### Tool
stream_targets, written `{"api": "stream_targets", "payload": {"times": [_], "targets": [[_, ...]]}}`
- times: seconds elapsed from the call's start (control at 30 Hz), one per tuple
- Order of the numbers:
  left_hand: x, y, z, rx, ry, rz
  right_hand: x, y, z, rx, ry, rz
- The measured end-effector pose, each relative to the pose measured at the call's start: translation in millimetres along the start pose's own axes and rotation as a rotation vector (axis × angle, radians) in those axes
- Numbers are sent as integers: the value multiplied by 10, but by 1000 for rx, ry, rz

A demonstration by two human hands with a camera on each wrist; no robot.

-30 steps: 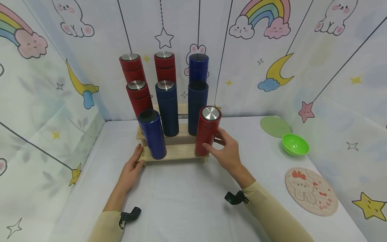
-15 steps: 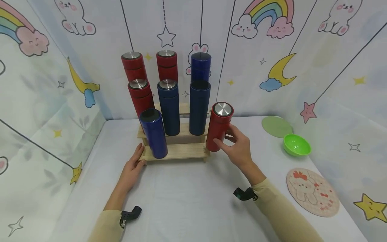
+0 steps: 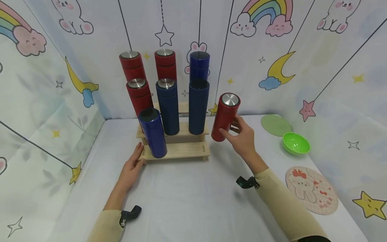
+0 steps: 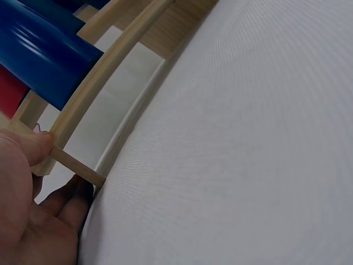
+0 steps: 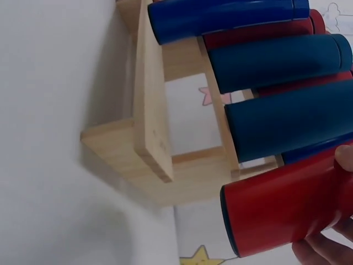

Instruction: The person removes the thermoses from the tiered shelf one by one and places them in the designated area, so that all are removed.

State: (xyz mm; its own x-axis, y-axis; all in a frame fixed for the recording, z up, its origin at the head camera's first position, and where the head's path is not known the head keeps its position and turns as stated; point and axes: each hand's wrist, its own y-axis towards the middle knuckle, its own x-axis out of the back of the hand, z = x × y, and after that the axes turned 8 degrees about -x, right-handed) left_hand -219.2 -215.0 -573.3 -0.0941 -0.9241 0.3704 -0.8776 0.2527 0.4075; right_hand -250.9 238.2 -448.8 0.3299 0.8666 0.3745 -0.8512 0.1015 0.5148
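In the head view my right hand (image 3: 243,136) grips a red thermos flask (image 3: 225,117) with a steel lid, held slightly tilted to the right of the stepped wooden rack (image 3: 184,151). The right wrist view shows the base of that red flask (image 5: 287,204) off the shelves, thumb on one side and fingers on the other. My left hand (image 3: 130,171) holds the left end of the rack's lowest shelf; up close, the thumb (image 4: 36,146) lies at the shelf's end, fingers below it. A glossy blue flask (image 3: 152,134) stands at the left of that shelf.
On the middle step stand a red flask (image 3: 139,95) and two dark blue ones, including one on the right (image 3: 198,107). Behind them are two red flasks and a blue one (image 3: 199,65). A green bowl (image 3: 296,144), a green mat (image 3: 275,125) and a pink mat (image 3: 312,190) lie right.
My right hand has lifted the red flask off the right end of the lowest shelf and carried it right and upward, away from the rack. My left hand has stayed put.
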Motion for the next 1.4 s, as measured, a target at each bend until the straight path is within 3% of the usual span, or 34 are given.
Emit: {"api": "stream_targets", "payload": {"times": [0.37, 0.6, 1.4], "targets": [[-8, -1, 18, 9, -20, -6, 0, 260, -157, -31, -61, -2], [5, -3, 19, -13, -9, -13, -111, 408, -334, -81, -33, 0], [1, -5, -16, -8, -19, -13, -372, 656, -757, -208, -39, 2]]}}
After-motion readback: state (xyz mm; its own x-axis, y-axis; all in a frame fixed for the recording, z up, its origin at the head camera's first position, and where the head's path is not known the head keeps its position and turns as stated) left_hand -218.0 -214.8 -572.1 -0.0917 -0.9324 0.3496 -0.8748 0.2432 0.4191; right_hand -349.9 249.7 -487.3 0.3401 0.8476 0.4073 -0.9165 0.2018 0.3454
